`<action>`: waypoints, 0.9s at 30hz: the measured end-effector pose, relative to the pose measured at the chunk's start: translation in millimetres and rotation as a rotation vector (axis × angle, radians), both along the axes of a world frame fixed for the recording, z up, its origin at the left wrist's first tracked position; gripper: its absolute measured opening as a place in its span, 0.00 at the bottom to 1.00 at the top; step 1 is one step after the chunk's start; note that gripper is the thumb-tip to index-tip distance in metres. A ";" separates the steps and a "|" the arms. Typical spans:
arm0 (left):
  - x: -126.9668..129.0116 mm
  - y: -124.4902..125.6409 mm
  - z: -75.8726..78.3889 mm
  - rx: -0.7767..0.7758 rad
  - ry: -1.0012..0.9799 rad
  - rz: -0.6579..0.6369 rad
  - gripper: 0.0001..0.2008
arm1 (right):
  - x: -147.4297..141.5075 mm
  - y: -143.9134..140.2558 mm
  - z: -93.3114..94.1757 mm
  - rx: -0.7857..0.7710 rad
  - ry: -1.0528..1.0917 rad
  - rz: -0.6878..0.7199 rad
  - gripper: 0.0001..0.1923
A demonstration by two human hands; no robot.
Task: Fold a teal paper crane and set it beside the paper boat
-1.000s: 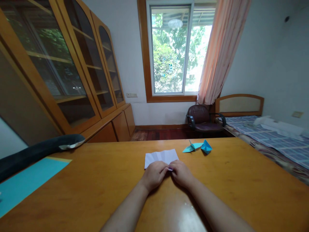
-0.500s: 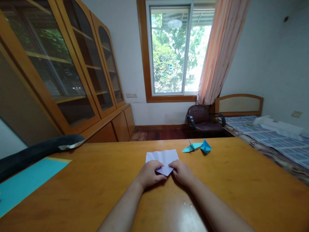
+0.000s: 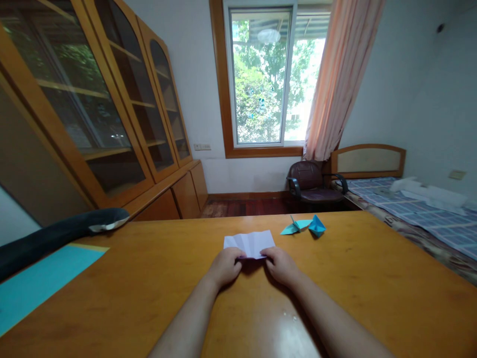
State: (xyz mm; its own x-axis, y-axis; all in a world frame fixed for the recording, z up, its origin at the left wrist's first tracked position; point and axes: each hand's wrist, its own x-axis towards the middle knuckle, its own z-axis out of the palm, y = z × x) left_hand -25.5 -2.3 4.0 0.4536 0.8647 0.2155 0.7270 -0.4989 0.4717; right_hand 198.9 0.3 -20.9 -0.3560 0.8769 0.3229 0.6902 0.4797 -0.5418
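A pale lilac sheet of paper (image 3: 251, 242) with several creases lies on the wooden table, its near edge straight and slightly raised. My left hand (image 3: 226, 265) pinches its near left corner between thumb and fingers. On the other side, my right hand (image 3: 278, 263) grips the near right part the same way. The fingers under the paper are hidden. Beyond my right hand sit a light teal folded paper crane (image 3: 296, 226) and a blue folded paper piece (image 3: 316, 226), close beside each other.
On the left of the wooden table (image 3: 149, 288) lies a turquoise sheet (image 3: 48, 283), with a dark padded curved object (image 3: 67, 231) behind it. A brown armchair (image 3: 311, 184) stands past the far edge, near a bed (image 3: 410, 199). Glass-door cabinets (image 3: 137, 119) line the left wall.
The paper's pointed near flap, which stuck out toward me between my hands, is now out of sight, leaving a straight edge. My left thumb has drawn back to the left.
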 end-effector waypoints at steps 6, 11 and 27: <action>-1.2 0.6 0.9 -0.038 -0.022 -0.005 0.12 | -1.0 -1.8 2.5 0.009 0.037 -0.026 0.12; -1.9 -0.3 1.5 -0.100 -0.078 -0.005 0.14 | -0.1 -2.6 4.9 -0.019 0.060 -0.030 0.11; -4.6 8.1 -9.7 -0.096 -0.145 0.170 0.18 | -1.3 -0.7 7.8 -0.109 0.028 -0.132 0.12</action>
State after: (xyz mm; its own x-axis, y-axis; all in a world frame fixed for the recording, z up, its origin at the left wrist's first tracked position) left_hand -30.1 5.9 -5.7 0.2700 0.9457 0.1809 0.7180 -0.3229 0.6166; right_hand 197.6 -0.4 -13.1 -0.2273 0.9459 0.2313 0.7275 0.3229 -0.6054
